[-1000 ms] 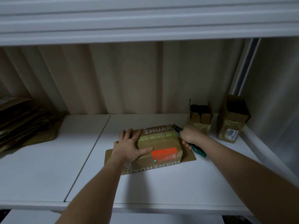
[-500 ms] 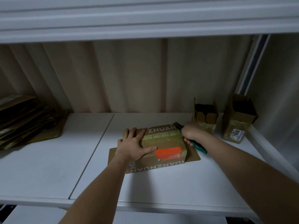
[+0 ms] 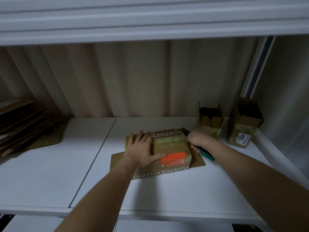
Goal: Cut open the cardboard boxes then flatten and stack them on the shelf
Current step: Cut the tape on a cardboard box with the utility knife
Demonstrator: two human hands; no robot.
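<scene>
Taped box pinned on shelf, knife at its right end.

Flat stack (image 3: 28, 126) far left. Left hand (image 3: 142, 149), fingers flat, presses box (image 3: 168, 148) mid-shelf (image 3: 50, 173) on a card sheet (image 3: 197, 162). Right hand (image 3: 199, 138) clenched round knife (image 3: 206, 154). Two opened boxes (image 3: 210, 121) right. Judged light, stiff; glossy tape slippery, so hold the bare card.

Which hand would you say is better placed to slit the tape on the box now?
Right hand: it grips the cutter at the box's far right corner, while the left hand lies flat on top.
</scene>
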